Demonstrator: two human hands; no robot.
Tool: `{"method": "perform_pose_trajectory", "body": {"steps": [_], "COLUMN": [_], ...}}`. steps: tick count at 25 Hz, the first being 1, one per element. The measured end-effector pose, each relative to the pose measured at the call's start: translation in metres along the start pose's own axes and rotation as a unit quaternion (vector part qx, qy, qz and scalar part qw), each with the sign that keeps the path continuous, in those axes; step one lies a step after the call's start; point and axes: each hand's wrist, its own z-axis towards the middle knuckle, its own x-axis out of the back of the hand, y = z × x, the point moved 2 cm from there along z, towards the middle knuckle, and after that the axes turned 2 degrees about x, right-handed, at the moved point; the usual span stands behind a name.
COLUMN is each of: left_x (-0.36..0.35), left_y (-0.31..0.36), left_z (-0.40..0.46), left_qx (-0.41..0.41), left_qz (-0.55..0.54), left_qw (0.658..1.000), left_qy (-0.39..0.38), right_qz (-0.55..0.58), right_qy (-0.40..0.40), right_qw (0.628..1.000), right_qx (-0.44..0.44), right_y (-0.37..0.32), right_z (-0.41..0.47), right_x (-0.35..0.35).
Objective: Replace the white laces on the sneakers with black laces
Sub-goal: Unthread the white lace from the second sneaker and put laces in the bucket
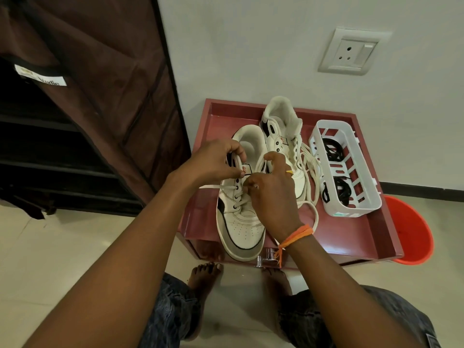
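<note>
Two white sneakers stand on a maroon low table (351, 237). The near sneaker (241, 229) still carries a white lace (226, 188) in its lower eyelets. My left hand (213, 162) grips the tongue and collar at its top. My right hand (271, 197) pinches the lace over the eyelets, fingers curled. The far sneaker (281, 129) has empty eyelets, and its pulled-out white lace (310, 177) lies loose beside it. Black laces (334, 151) lie coiled in a white plastic basket (324, 194) at the right of the table.
A dark brown fabric wardrobe (100, 96) stands at the left. An orange bucket (411, 237) sits on the floor behind the table's right corner. A wall socket (351, 51) is above. My bare feet (203, 275) and knees are under the table's front edge.
</note>
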Motion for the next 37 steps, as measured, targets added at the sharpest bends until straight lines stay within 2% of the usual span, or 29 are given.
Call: {"method": "perform_pose_trajectory", "body": {"steps": [5,8,10,12,15,17,21,23,25,27,29,31,34,37], "left_x": [0.001,0.002,0.002,0.004,0.004,0.004,0.003,0.003,0.003,0.003,0.005,0.004,0.002,0.002], "left_y": [0.003,0.004,0.005,0.004,0.005,0.007,0.006,0.006,0.007,0.008,0.008,0.008,0.008,0.01], "left_z": [0.001,-0.001,0.0,0.001,0.002,0.001,0.002,0.0,0.0,0.0,-0.001,0.0,0.001,0.001], "left_qx": [0.022,0.017,0.022,0.028,0.025,0.021,0.014,0.015,0.016,0.019,0.03,0.031,0.035,0.036], "left_qz": [-0.01,-0.012,-0.013,-0.017,-0.02,-0.018,-0.014,-0.016,-0.011,-0.005,-0.009,-0.016,-0.014,-0.006], "left_qw": [1.0,1.0,0.999,0.999,0.999,0.999,0.999,0.999,0.999,0.999,0.999,0.999,0.999,0.999], "left_qy": [-0.005,-0.013,-0.022,-0.029,-0.038,-0.043,-0.042,-0.037,-0.037,-0.035,-0.036,-0.037,-0.038,-0.035], "right_qz": [-0.066,-0.042,0.011,0.11,0.299,0.279,0.094,-0.006,-0.055,-0.036,0.029,0.111,0.219,0.164], "right_qy": [-0.017,-0.03,-0.005,0.043,0.029,0.034,0.087,0.038,-0.007,-0.004,0.035,0.064,0.041,0.054], "right_qw": [0.998,0.998,1.0,0.991,0.936,0.94,0.991,0.999,0.998,0.999,0.998,0.987,0.953,0.968], "right_qx": [-0.002,-0.024,-0.019,-0.055,-0.185,-0.195,-0.037,0.003,-0.023,-0.029,-0.031,-0.099,-0.204,-0.18], "right_y": [-0.004,-0.002,0.001,0.018,0.054,0.059,0.021,0.005,-0.001,0.0,0.004,0.03,0.072,0.068], "right_z": [-0.002,0.002,-0.002,-0.009,-0.018,-0.018,-0.013,-0.009,-0.005,-0.004,-0.007,-0.012,-0.02,-0.019], "right_x": [-0.001,-0.001,0.001,0.004,0.018,0.026,0.017,0.005,-0.006,-0.007,0.002,0.013,0.027,0.029]}}
